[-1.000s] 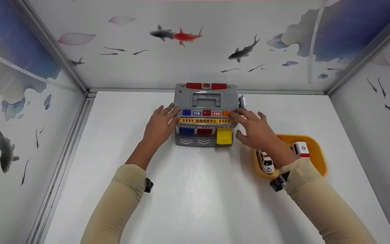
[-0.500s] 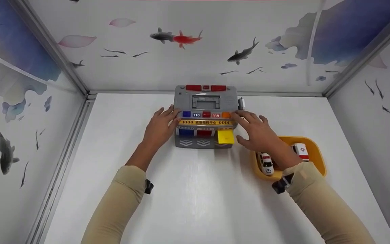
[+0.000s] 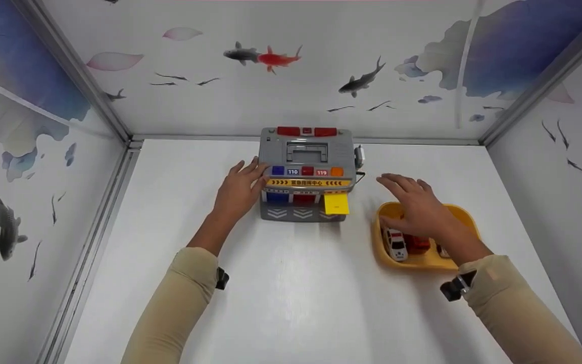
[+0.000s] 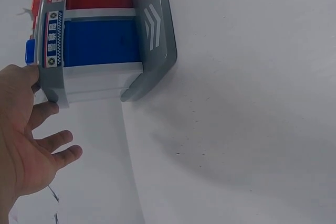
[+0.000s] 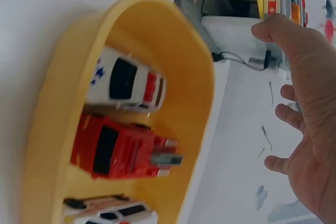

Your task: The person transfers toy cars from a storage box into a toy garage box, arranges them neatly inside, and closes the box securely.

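A grey toy garage (image 3: 271, 151) stands at the back of the white table, with blue, red and orange buttons on top. Its blue and red doors are down, while the yellow door (image 3: 336, 204) is swung up, baring a dark opening in the right wrist view. My left hand (image 3: 238, 189) rests against the garage's left side, thumb near the blue button. Over a yellow bin (image 3: 417, 265) hovers my right hand (image 3: 420, 210), fingers spread, holding nothing. Inside the bin lie a white police car (image 5: 123, 80), a red fire truck (image 5: 123, 148) and a white ambulance (image 5: 113, 216), partly cut off.
White panels painted with fish enclose the table (image 3: 291, 303) at the back and both sides. A white piece (image 3: 359, 155) sticks out of the garage's right side, with a thin dark cord (image 3: 360, 176) below it.
My right hand has left the orange button and moved right, over the yellow bin. The yellow door has tilted further up. My left hand has stayed at the garage.
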A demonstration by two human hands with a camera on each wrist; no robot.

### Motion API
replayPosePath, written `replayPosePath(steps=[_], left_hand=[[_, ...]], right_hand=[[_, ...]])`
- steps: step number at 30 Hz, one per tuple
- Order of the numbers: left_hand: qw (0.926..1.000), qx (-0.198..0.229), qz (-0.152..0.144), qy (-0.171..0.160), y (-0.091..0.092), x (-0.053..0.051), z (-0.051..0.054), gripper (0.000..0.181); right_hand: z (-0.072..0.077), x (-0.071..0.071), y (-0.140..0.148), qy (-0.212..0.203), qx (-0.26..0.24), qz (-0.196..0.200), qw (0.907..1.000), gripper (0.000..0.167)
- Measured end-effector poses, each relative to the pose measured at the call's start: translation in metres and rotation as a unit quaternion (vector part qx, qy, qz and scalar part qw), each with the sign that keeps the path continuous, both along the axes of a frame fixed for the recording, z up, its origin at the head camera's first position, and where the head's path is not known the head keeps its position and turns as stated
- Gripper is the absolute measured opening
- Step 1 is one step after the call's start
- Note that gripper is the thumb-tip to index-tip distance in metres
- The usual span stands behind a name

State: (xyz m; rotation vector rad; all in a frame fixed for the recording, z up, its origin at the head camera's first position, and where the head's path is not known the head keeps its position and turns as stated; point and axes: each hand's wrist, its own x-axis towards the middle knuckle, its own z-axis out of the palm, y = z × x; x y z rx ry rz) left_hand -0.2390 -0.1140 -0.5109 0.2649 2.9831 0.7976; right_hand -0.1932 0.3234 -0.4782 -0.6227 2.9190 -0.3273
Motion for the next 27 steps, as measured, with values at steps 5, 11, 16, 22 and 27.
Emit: replayPosePath(steps=[5, 11, 16, 22, 27], left_hand=[[1.0000, -0.001, 0.000, -0.001, 0.002, 0.001, -0.002, 0.056], [1.0000, 0.003, -0.003, 0.002, 0.003, 0.002, -0.004, 0.055], [0.9999, 0.011, -0.001, 0.009, 0.001, 0.002, -0.005, 0.054], [0.9999, 0.016, -0.002, 0.000, -0.001, 0.001, -0.004, 0.055], [0.9997, 0.023, -0.001, -0.005, -0.001, 0.000, -0.003, 0.055]], right_hand=[[-0.005, 0.014, 0.026, 0.003, 0.021, 0.001, 0.9998, 0.092], [-0.012, 0.030, 0.059, 0.003, 0.038, -0.015, 0.9991, 0.078], [-0.019, 0.037, 0.076, -0.007, 0.058, -0.029, 0.9979, 0.071], [-0.023, 0.042, 0.091, -0.016, 0.069, -0.046, 0.9964, 0.064], [-0.029, 0.044, 0.104, -0.034, 0.079, -0.061, 0.9945, 0.063]])
